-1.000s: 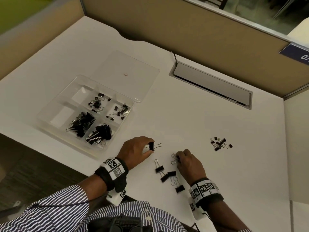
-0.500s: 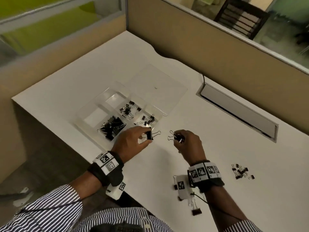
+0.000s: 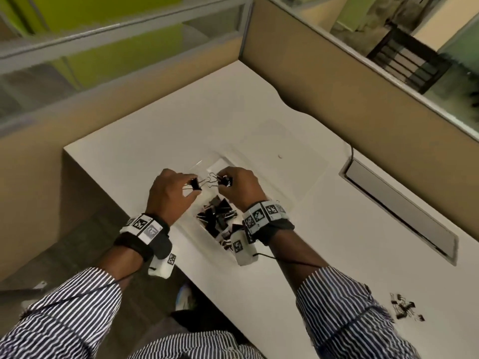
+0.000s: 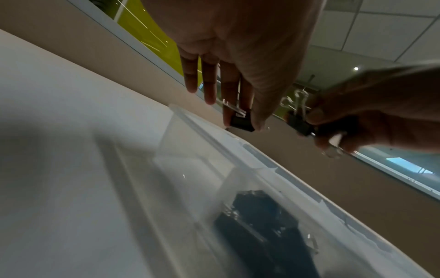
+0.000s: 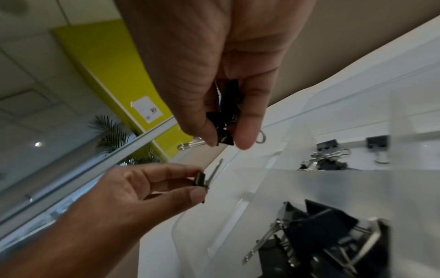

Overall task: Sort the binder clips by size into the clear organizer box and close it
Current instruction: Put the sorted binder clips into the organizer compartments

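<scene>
Setting: office cubicle, tan partition walls with glazing above, yellow-green panel beyond. White desk (image 3: pixel 337 229) with a recessed cable tray toward the right.

Item 1, clear organizer box (image 3: pixel 282 203): open, on the desk near its left front corner, directly beneath both hands. Its lid (image 3: pixel 285 143) lies flat behind it. Compartments hold black binder clips; a heap of large clips (image 3: pixel 216 216) shows between the wrists, and the right wrist view shows smaller clips (image 5: pixel 331 159) in a farther compartment. At least one far compartment looks bare.

Item 2, left hand (image 3: pixel 168 195): fingers pinch a single medium binder clip (image 3: pixel 195 184) by its black body, wire handles pointing right, held above the box.

Item 3, right hand (image 3: pixel 241 187): fingers curled round a clutch of clips (image 3: pixel 225 180), apparently more than one; exact count cannot be told. Held above the box, just beside the left hand's clip.

Item 4, loose small clips (image 3: pixel 404 308): a scatter on the desk at the far right, well apart from the box, unsorted.

Step in hand, by judgement: delivery of carried medium clips to their compartment. Next move calls for lowering both hands over the matching cell and letting go without spilling into a neighbouring cell. The small scatter remains to be fetched, then the lid shut.
</scene>
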`<state>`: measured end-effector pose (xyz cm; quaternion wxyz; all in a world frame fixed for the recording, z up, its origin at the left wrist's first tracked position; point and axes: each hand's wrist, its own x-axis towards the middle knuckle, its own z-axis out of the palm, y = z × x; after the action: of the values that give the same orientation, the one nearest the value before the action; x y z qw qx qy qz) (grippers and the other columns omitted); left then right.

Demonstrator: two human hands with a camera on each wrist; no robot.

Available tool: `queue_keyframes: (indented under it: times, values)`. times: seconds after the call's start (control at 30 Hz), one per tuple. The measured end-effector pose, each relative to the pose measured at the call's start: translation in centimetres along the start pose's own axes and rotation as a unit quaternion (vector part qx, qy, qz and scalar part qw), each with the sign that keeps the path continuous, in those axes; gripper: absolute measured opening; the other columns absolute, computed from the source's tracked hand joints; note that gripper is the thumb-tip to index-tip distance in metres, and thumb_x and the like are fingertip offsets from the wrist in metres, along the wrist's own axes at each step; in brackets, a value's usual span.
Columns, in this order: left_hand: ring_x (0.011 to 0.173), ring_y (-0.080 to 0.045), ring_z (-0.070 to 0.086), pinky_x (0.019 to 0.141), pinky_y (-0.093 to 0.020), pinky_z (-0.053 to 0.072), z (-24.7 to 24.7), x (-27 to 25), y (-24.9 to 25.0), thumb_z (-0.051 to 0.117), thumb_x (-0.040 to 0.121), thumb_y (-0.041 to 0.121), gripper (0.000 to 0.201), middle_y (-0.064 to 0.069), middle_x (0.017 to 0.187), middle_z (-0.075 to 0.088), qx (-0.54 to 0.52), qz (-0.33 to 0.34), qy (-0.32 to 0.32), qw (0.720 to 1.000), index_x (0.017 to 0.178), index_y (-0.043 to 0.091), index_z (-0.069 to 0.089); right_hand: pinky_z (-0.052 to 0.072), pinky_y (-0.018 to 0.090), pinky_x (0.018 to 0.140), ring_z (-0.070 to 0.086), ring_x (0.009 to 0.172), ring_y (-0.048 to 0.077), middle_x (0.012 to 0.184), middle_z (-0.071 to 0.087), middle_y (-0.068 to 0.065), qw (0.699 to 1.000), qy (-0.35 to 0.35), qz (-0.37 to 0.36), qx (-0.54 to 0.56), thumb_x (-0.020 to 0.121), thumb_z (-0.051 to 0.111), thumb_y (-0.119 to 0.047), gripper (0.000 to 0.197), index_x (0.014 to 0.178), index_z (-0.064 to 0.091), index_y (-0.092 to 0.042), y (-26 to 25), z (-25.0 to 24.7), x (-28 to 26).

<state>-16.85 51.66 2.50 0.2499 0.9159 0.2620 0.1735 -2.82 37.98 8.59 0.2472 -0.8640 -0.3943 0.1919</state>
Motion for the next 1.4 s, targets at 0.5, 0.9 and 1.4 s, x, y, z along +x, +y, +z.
queue_keyframes:
  times: [0.5, 0.9, 1.4]
  values:
    - [0.137, -0.023, 0.037, 0.108, -0.043, 0.041, -1.2, -2.0, -4.4, 0.065, 0.090, 0.028, 0.061, -0.007, 0.140, 0.053, -0.068, -0.027, -0.001, 0.997, 0.146, 0.019, 0.043, 0.041, 0.020, 0.082, 0.061, 0.105, 0.017, 0.117, 0.064, 0.004, 0.994, -0.048, -0.072, -0.073, 0.087, 0.068, -0.013, 0.037, 0.122, 0.064, -0.020, -2.5, 3.1, 3.8]
    - [0.149, -0.015, 0.017, 0.119, -0.042, 0.025, 2.1, -4.4, 3.7, 0.053, 0.091, 0.044, 0.070, 0.000, 0.157, 0.032, -0.060, 0.091, -0.045, 0.993, 0.152, 0.018, 0.030, 0.037, 0.045, 0.112, 0.034, 0.141, 0.029, 0.153, 0.039, 0.009, 0.992, -0.022, -0.066, -0.106, 0.089, 0.064, -0.038, 0.061, 0.146, 0.042, -0.026, 4.0, 0.3, -2.9]
    - [0.150, -0.016, 0.014, 0.121, -0.039, 0.021, 13.6, -14.0, 19.8, 0.052, 0.091, 0.047, 0.073, -0.003, 0.160, 0.027, -0.053, 0.221, -0.147, 0.963, 0.153, 0.016, 0.027, 0.027, 0.046, 0.118, 0.021, 0.147, 0.029, 0.162, 0.020, 0.007, 0.995, -0.012, 0.033, -0.098, 0.093, 0.044, -0.064, 0.071, 0.153, 0.023, -0.034, 20.2, -4.3, -22.8]
